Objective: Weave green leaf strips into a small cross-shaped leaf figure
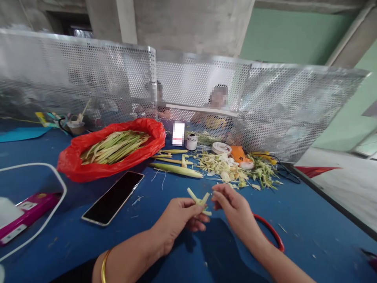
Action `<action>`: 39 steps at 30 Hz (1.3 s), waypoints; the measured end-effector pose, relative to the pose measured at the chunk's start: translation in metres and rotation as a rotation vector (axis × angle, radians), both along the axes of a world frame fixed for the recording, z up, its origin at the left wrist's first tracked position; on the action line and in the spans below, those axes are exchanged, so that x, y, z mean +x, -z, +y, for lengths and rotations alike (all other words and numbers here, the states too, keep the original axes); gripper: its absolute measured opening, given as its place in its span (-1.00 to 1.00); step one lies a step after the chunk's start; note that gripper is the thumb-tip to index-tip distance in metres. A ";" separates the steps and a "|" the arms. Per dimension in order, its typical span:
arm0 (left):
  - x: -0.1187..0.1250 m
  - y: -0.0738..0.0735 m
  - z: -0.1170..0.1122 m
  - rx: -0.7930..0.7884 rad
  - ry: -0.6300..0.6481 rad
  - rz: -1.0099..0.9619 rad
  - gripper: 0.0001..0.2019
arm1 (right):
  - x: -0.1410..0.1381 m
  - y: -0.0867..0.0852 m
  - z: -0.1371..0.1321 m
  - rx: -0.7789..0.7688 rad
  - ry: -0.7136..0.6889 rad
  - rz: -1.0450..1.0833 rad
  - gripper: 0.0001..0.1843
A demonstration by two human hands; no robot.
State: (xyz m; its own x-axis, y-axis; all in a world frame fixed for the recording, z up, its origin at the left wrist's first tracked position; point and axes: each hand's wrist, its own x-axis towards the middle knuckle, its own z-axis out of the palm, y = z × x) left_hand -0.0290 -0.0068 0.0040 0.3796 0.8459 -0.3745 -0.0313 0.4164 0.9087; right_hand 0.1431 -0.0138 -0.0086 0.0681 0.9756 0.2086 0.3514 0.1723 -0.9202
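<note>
My left hand [181, 216] pinches a small piece of folded pale-green leaf strips [202, 199] between thumb and fingers. Several strip ends stick out of the fold at angles. Just to its right, my right hand [231, 204] has thumb and forefinger pressed together, close to the strip ends. Whatever those fingertips hold, if anything, is too small to make out. Both hands are raised a little over the blue table [165, 251]. Beyond them lie long leaf stalks [176, 169] and a heap of pale leaf scraps [219, 165].
A red plastic bag [73, 157] of long green leaves stands at left, behind a dark phone [113, 198]. A purple power strip [32, 214] with a white cord is far left. Behind the tape roll [221, 148] rises a perforated metal screen [200, 74]. A red loop [272, 230] lies by my right forearm.
</note>
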 end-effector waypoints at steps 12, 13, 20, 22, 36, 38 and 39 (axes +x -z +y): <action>0.001 0.003 0.000 0.041 -0.021 -0.014 -0.72 | -0.009 0.001 -0.023 0.226 -0.181 -0.551 -0.80; 0.002 0.004 0.000 0.048 -0.023 -0.001 -0.74 | -0.008 0.001 -0.023 0.225 -0.197 -0.545 -0.78; 0.003 0.002 0.002 0.101 -0.019 0.034 -0.79 | 0.001 -0.016 -0.023 0.244 -0.168 -0.582 -0.73; 0.002 0.003 0.003 0.092 -0.019 0.038 -0.78 | 0.004 -0.019 -0.022 0.232 -0.164 -0.579 -0.74; 0.002 0.000 -0.001 0.016 -0.070 -0.156 -0.74 | -0.015 -0.007 -0.028 0.667 -0.028 -0.970 -0.83; 0.003 0.001 -0.002 0.003 -0.085 -0.157 -0.73 | -0.019 -0.004 -0.027 0.675 -0.008 -1.000 -0.80; 0.004 0.001 -0.002 -0.004 -0.092 -0.161 -0.72 | -0.019 -0.003 -0.027 0.684 0.000 -1.000 -0.79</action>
